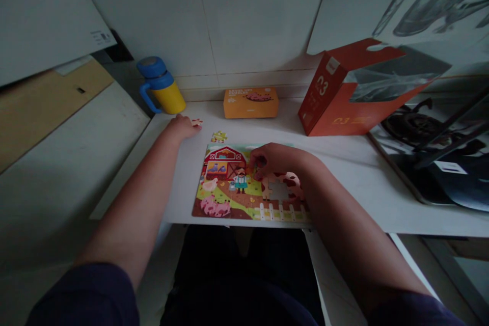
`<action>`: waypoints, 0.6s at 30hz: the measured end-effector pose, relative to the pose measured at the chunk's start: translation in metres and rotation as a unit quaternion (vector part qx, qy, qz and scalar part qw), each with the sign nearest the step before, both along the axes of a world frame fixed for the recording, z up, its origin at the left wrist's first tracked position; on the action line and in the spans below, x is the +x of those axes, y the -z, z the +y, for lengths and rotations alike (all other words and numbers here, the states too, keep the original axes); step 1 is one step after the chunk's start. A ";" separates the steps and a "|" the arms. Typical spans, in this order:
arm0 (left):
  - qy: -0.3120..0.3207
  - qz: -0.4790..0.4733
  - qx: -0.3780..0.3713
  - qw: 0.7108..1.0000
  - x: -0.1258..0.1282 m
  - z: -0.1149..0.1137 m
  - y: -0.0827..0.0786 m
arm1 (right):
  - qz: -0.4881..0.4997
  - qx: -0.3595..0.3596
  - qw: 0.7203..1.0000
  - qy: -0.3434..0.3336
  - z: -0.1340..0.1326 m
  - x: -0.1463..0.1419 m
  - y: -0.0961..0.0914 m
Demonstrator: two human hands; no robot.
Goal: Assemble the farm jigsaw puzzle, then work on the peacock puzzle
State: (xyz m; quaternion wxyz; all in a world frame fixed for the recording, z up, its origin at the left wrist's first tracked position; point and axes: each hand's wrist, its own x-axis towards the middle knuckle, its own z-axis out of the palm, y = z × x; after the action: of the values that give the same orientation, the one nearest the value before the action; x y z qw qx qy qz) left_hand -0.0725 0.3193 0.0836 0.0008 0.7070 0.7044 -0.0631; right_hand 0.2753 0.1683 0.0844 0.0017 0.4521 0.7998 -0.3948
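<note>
A farm jigsaw puzzle [214, 183] lies on the white counter in front of me, with a red barn, a farmer and animals. A grey gap [278, 191] shows among the cow pieces at its right. My right hand [273, 159] is over the upper middle of the puzzle, fingers curled in a pinch; what lies between them is mostly hidden. My left hand [182, 126] is at the counter's far left, its fingertips closed at a small red-and-white puzzle piece [196, 123]. A loose yellow-green puzzle piece [219, 136] lies just above the puzzle's top edge.
An orange puzzle box [251, 104] stands against the wall. Left of it is a blue-and-yellow mug-like flask [164, 86]. A large open red-orange box [344, 94] stands at right, beside a black gas stove [428, 163]. White boards [49, 25] lean in at left.
</note>
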 end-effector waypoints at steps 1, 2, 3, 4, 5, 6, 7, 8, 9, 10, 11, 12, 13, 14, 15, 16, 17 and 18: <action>-0.014 0.000 -0.010 1.000 0.001 0.005 0.000 | 0.002 0.001 1.000 -0.001 0.001 0.000 0.001; -0.030 -0.004 -0.017 0.999 0.002 0.010 -0.001 | 0.003 0.003 1.000 -0.002 0.001 0.000 0.002; -0.047 -0.011 -0.024 0.999 0.002 0.013 -0.002 | 0.002 0.007 1.000 -0.004 0.002 0.000 0.003; -0.061 -0.021 -0.032 0.997 0.003 0.016 -0.004 | 0.001 0.011 1.000 -0.006 0.002 0.000 0.004; -0.075 -0.034 -0.037 0.996 0.002 0.017 -0.006 | 0.000 0.014 1.000 -0.008 0.003 0.000 0.004; -0.087 -0.048 -0.042 0.994 0.002 0.018 -0.008 | -0.002 0.016 1.000 -0.009 0.003 0.000 0.005; -0.097 -0.064 -0.044 0.992 0.000 0.018 -0.009 | -0.003 0.018 1.000 -0.010 0.004 0.000 0.005; -0.104 -0.081 -0.044 0.990 -0.001 0.017 -0.011 | -0.004 0.019 1.000 -0.010 0.004 0.000 0.005; -0.106 -0.104 -0.044 0.988 -0.002 0.016 -0.013 | -0.003 0.019 1.000 -0.010 0.004 0.000 0.005; -0.103 -0.131 -0.043 0.985 -0.003 0.014 -0.014 | -0.002 0.019 1.000 -0.011 0.004 0.000 0.004; -0.095 -0.157 -0.044 0.982 -0.004 0.012 -0.014 | 0.001 0.020 1.000 -0.012 0.004 0.000 0.003; -0.082 -0.186 -0.044 0.978 -0.004 0.010 -0.014 | 0.006 0.023 1.000 -0.015 0.003 -0.001 0.001; -0.067 -0.221 -0.040 0.972 -0.003 0.007 -0.014 | 0.013 0.030 0.999 -0.018 0.003 -0.001 -0.001; -0.052 -0.265 -0.031 0.962 -0.001 0.004 -0.013 | 0.020 0.040 0.999 -0.019 0.002 -0.001 -0.004; -0.039 -0.315 -0.019 0.948 0.003 0.001 -0.012 | 0.028 0.051 0.998 -0.017 0.002 -0.001 -0.006; -0.026 -0.369 -0.005 0.929 0.007 -0.003 -0.011 | 0.038 0.063 0.997 -0.010 0.002 -0.001 -0.008; -0.009 -0.424 0.009 0.906 0.013 -0.007 -0.011 | 0.047 0.075 0.996 0.005 0.002 0.000 -0.009; 0.013 -0.468 0.019 0.883 0.019 -0.012 -0.011 | 0.056 0.090 0.994 0.027 0.003 0.001 -0.011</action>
State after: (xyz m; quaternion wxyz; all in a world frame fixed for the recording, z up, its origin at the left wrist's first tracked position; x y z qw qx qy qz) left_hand -0.0531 0.3073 0.0944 0.3165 0.6633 0.6137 0.2886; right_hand 0.2762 0.1712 0.0950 -0.0944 0.4488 0.8187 -0.3455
